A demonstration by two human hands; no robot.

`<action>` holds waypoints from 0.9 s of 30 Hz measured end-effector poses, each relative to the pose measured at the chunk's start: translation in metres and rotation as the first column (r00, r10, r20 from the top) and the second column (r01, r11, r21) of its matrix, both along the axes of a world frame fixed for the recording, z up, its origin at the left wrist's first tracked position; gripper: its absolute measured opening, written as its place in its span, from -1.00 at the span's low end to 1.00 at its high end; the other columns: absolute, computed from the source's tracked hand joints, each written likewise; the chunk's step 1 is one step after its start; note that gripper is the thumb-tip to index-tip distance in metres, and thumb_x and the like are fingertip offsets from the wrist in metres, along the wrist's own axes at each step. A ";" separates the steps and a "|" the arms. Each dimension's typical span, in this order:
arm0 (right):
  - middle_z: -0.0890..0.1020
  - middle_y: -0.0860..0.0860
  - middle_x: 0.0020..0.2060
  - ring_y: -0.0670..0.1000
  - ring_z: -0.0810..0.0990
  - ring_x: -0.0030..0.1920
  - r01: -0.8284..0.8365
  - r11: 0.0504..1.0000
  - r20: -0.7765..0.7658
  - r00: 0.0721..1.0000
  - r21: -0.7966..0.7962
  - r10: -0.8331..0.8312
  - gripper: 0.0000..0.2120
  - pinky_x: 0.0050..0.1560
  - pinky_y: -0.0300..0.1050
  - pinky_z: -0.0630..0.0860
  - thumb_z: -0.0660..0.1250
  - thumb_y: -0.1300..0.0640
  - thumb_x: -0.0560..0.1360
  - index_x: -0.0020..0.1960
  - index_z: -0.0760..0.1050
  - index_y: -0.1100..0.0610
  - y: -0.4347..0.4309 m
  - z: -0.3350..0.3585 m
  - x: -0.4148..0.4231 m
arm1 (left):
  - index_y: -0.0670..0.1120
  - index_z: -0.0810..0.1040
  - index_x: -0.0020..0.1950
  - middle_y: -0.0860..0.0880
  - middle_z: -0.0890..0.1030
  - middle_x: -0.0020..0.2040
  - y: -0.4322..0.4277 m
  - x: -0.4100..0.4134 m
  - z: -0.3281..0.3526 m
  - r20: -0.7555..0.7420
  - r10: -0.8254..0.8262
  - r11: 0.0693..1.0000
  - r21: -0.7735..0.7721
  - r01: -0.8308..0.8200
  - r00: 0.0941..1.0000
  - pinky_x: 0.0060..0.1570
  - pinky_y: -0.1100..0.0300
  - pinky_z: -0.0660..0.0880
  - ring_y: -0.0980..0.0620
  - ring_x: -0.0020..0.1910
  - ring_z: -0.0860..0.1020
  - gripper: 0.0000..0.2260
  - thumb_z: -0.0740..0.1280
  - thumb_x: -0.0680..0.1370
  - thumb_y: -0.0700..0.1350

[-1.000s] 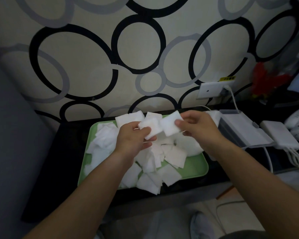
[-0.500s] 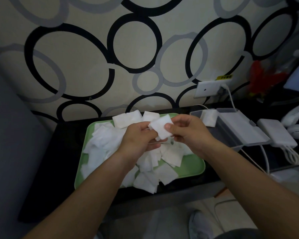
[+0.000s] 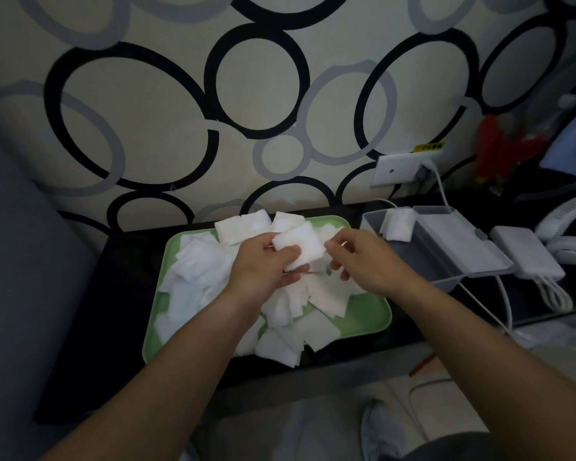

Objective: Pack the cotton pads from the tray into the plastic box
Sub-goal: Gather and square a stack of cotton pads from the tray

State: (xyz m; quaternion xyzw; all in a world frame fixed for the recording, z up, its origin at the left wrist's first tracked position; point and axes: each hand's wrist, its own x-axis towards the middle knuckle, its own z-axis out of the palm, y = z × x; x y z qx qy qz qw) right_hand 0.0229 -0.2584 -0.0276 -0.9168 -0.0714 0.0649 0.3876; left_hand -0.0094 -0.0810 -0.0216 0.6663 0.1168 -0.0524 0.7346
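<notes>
Grip state: the left hand [image 3: 266, 266] holds a held cotton pad [image 3: 299, 246], possibly a thin stack of several, with the thumb on its lower left corner and the curled fingers beneath it. The pad is raised clear of the pile and tilted, its right edge lower than its left.

The right hand [image 3: 363, 261] is just right of the grip, fingers curled. Its index fingertip [image 3: 330, 243] meets the right edge of the held cotton pad; whether this hand pinches the pad or only touches it cannot be determined from this view.

Directly below and around the grip lies the green tray [image 3: 369, 322], resting on a black tabletop [image 3: 127, 294]. The loose cotton pads [image 3: 197, 272] cover most of the tray, overlapping in no order: the thickest heap is left of the grip, further pads lie beyond it against the far rim, and several overhang the near rim.

To the right of the grip, just beside the tray, stands the grey plastic box [image 3: 368, 221]. Its lid [image 3: 463, 244] is open. A few packed cotton pads [image 3: 398, 226] sit in the far end of the box, leaning on its wall.

Further right of the box lies a white power adapter [image 3: 526, 254] with a bundled cable [image 3: 554, 292]. A wall socket [image 3: 403, 169] is mounted above the box.
</notes>
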 end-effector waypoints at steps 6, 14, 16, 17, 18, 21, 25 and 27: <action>0.57 -0.14 -0.05 -0.13 0.55 -0.07 -0.174 0.923 -0.118 0.983 -0.343 0.141 -0.58 -0.06 -0.19 0.53 0.53 -0.05 0.38 0.19 0.50 -0.08 -0.010 -0.015 0.001 | -0.16 0.57 0.11 -0.15 0.68 0.03 0.004 0.001 -0.002 0.000 0.029 0.999 0.021 -0.029 1.000 -0.12 0.13 0.65 -0.05 -0.15 0.72 -0.87 0.36 0.57 -0.23; 0.58 -0.14 -0.16 -0.15 0.55 -0.14 -0.178 0.927 -0.087 0.984 -0.331 0.158 -0.66 -0.08 -0.17 0.55 0.55 0.07 0.36 0.09 0.54 -0.04 -0.010 -0.015 0.002 | -0.13 0.57 0.12 -0.13 0.67 0.03 0.004 0.002 -0.004 0.015 0.028 0.999 0.043 -0.029 0.999 -0.12 0.12 0.65 -0.03 -0.16 0.72 -0.86 0.37 0.57 -0.22; 0.58 -0.14 -0.18 -0.16 0.54 -0.17 -0.181 0.937 -0.097 0.983 -0.300 0.159 -0.70 -0.15 -0.25 0.50 0.56 0.07 0.36 0.05 0.57 -0.01 -0.012 -0.011 0.002 | -0.15 0.56 0.16 -0.13 0.67 0.04 0.005 0.003 -0.005 0.014 0.027 0.999 0.044 -0.027 1.000 -0.13 0.13 0.65 -0.02 -0.17 0.72 -0.83 0.37 0.57 -0.22; 0.58 -0.14 -0.19 -0.16 0.54 -0.19 -0.181 0.943 -0.100 0.982 -0.278 0.159 -0.72 -0.19 -0.28 0.48 0.56 0.07 0.37 0.03 0.59 0.02 -0.014 -0.010 0.002 | -0.15 0.56 0.17 -0.13 0.67 0.04 0.005 0.003 -0.005 0.016 0.026 0.999 0.044 -0.026 1.000 -0.14 0.13 0.65 -0.01 -0.17 0.72 -0.82 0.37 0.57 -0.22; 0.58 -0.12 -0.21 -0.15 0.54 -0.21 -0.179 0.953 -0.100 0.982 -0.246 0.159 -0.76 -0.22 -0.30 0.46 0.56 0.08 0.38 0.00 0.60 0.06 -0.016 -0.008 0.002 | -0.16 0.56 0.18 -0.13 0.67 0.05 0.005 0.004 -0.005 0.017 0.026 0.999 0.044 -0.027 1.000 -0.14 0.14 0.65 -0.01 -0.18 0.72 -0.81 0.37 0.57 -0.22; 0.62 -0.03 -0.20 -0.08 0.57 -0.21 -0.154 0.983 -0.115 0.983 -0.104 0.142 -0.82 -0.23 -0.32 0.46 0.55 0.11 0.39 -0.08 0.62 0.13 -0.021 -0.006 0.002 | -0.17 0.56 0.19 -0.14 0.66 0.06 0.005 0.004 -0.006 0.012 0.029 0.999 0.045 -0.029 1.000 -0.16 0.14 0.66 -0.01 -0.17 0.72 -0.80 0.37 0.57 -0.23; 0.65 0.08 -0.16 -0.03 0.61 -0.14 -0.044 0.978 -0.164 0.983 0.203 0.078 -0.83 -0.07 -0.15 0.54 0.52 0.17 0.42 -0.06 0.60 0.21 -0.026 -0.003 0.002 | -0.15 0.57 0.13 -0.14 0.65 0.07 0.006 0.004 -0.007 0.005 0.045 0.998 0.053 -0.045 0.999 -0.18 0.15 0.66 -0.03 -0.17 0.72 -0.85 0.38 0.56 -0.24; 0.67 0.09 -0.11 0.00 0.64 -0.07 0.027 0.908 -0.233 0.969 0.417 0.079 -0.85 -0.02 -0.10 0.56 0.49 0.24 0.44 -0.02 0.58 0.20 -0.027 0.000 0.002 | -0.11 0.57 0.05 -0.14 0.65 0.06 0.006 0.003 -0.008 0.005 0.046 0.998 0.048 -0.046 0.999 -0.17 0.16 0.66 -0.01 -0.18 0.71 -0.89 0.37 0.56 -0.27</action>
